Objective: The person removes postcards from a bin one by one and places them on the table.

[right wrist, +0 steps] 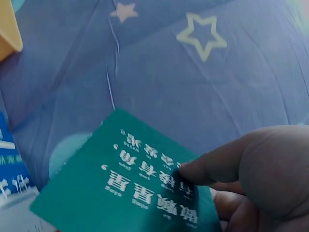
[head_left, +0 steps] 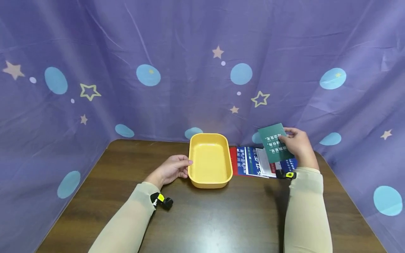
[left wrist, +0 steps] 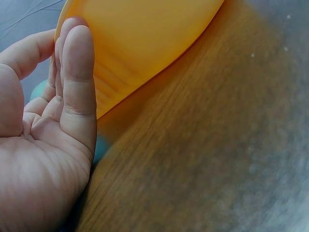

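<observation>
A yellow plastic tray (head_left: 210,185) sits on the wooden table near the back. My left hand (head_left: 172,168) pinches its left rim, thumb on the inside edge; the left wrist view shows the fingers against the outer wall of the tray (left wrist: 145,43). My right hand (head_left: 297,142) holds a green card (head_left: 273,140) with white printed characters, raised above the table's right side. In the right wrist view the thumb lies on the face of the green card (right wrist: 96,188), and the other fingers are partly hidden behind it.
Several red, blue and white printed cards (head_left: 248,161) lie overlapping to the right of the tray. A purple curtain (head_left: 190,42) with stars and dots hangs behind the brown table (head_left: 202,214) and along both sides.
</observation>
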### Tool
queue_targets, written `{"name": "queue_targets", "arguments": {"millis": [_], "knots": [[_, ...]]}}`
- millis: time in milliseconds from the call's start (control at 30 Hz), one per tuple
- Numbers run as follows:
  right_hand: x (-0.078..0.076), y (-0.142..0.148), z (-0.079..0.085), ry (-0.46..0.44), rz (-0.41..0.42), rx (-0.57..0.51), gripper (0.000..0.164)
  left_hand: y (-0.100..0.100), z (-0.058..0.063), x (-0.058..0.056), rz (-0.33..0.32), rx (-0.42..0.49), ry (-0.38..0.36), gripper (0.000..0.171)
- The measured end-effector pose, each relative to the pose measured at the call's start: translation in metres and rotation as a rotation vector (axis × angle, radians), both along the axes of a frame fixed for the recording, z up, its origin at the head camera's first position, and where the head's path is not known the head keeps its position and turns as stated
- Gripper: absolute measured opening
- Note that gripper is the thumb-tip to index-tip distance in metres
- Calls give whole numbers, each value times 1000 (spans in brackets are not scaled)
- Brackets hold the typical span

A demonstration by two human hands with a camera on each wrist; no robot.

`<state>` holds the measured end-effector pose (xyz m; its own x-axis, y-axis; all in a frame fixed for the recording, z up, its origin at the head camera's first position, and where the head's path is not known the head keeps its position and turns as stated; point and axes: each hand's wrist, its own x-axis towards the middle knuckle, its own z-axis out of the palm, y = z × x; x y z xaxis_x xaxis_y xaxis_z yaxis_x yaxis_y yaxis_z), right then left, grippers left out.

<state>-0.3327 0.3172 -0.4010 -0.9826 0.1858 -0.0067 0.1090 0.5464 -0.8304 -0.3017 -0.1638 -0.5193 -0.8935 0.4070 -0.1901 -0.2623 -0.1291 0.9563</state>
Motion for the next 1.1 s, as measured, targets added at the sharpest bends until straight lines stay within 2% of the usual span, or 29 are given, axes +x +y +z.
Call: {"name": "queue_targets", "arguments": {"millis": [100,300,500,600,800,1100], "knots": [[-2,13,-4,-36,-71,1,57,2,3,0,-11,4,8,11],[-5,37,-29,-77,-218,57,56,-1,1,1,-5,21,8,10],[-4,54,-49,-157,-291,109,57,-1,0,1,2,21,6,10],[-3,59,-51,-178,-303,133,58,0,0,1,-4,21,14,10],[-2,66,-56,-168,-276,188,60,2,1,0,0,18,10,11],[-1,68,-64,-170,-281,243,56,2,1,1,0,7,9,11]]}}
